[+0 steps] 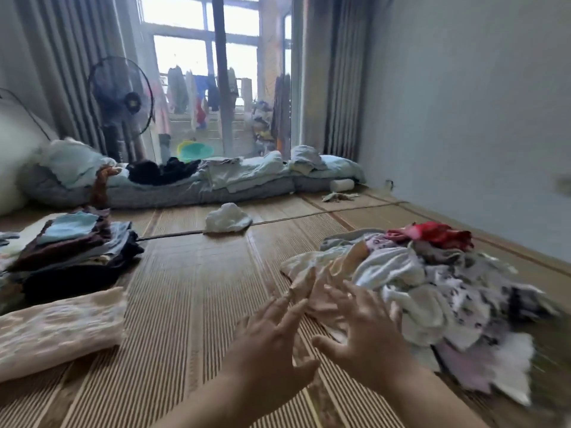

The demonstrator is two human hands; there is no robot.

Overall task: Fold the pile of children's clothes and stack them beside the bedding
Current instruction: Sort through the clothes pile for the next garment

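left hand (pixel 272 332): spread, fingers straight, holding nothing; fingertips aim at the pile's left edge.
right hand (pixel 360 322): also spread and empty. It sits just beside the pile's near-left flank, so it is the nearer of the two to the heap.
pile (pixel 432 282): unfolded clothes heaped on the mat (pixel 191 288), ahead and to the right of both hands.
contact: the frame is motion-blurred, so I can't tell whether any fingertip touches cloth.
target: I read the peach piece (pixel 321 282) as the next pick. It spills out of the pile's left side, straight ahead of the gap between the hands.
axis: its length seems to run away from me, leaning a bit left. It's crumpled, so that's a guess.
reach: short and forward for both hands. My call is left takes the outer edge and right takes the side against the white clothes.
stack (pixel 74 248): folded clothes far left, well apart from the pile, with bare mat between.
bedding (pixel 191 180): along the far end of the room, beyond the stack. The stack is near its left part; I see no contact.
carry: a folded piece goes left across my body, so the left hand ends nearer the drop.
other: folded beige cloth (pixel 58 329) near left; white bundle (pixel 227 222) alone mid-mat.
risk: the peach piece looks partly tucked under its neighbours, so a pull may drag them out.
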